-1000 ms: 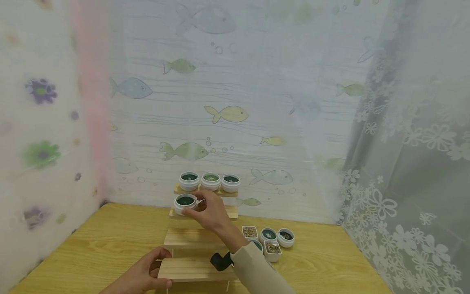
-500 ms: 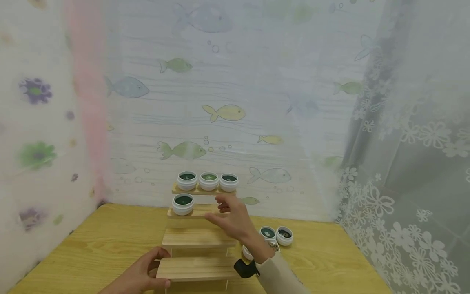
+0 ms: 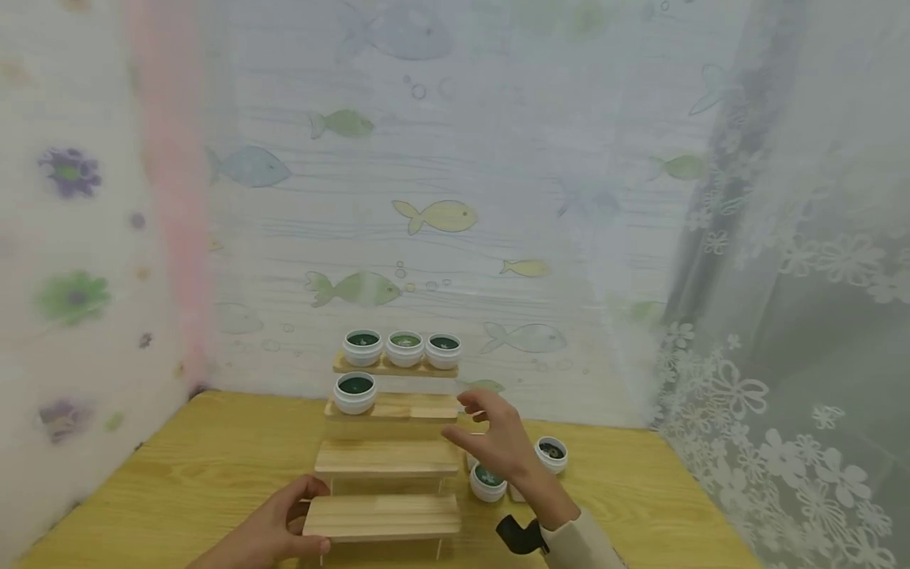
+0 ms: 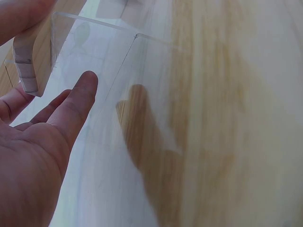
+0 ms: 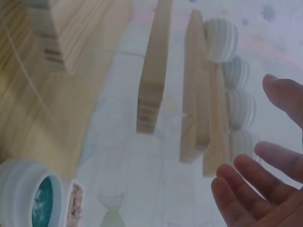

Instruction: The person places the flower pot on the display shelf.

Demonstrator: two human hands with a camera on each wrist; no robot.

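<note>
Curtain printed with fish (image 3: 597,356) hangs behind one wooden table (image 3: 235,458), which bears one four-tiered stand (image 3: 387,457) of pale boards. The left hand (image 3: 280,525) grips the left end of the lowest board (image 3: 384,512), thumb at the front edge; the right hand (image 3: 501,442) is spread, its fingers loosely bent, just right of the second board from the top (image 3: 426,406). Four round white pots stand on the tiers: three top pots (image 3: 404,356) in a row and one lone pot (image 3: 355,400), well left of the right hand. Two table pots (image 3: 487,488) show beside the stand; one square dish of grains (image 5: 74,205) sits by the nearer. The right hand hides others, so their full count cannot be told.
</note>
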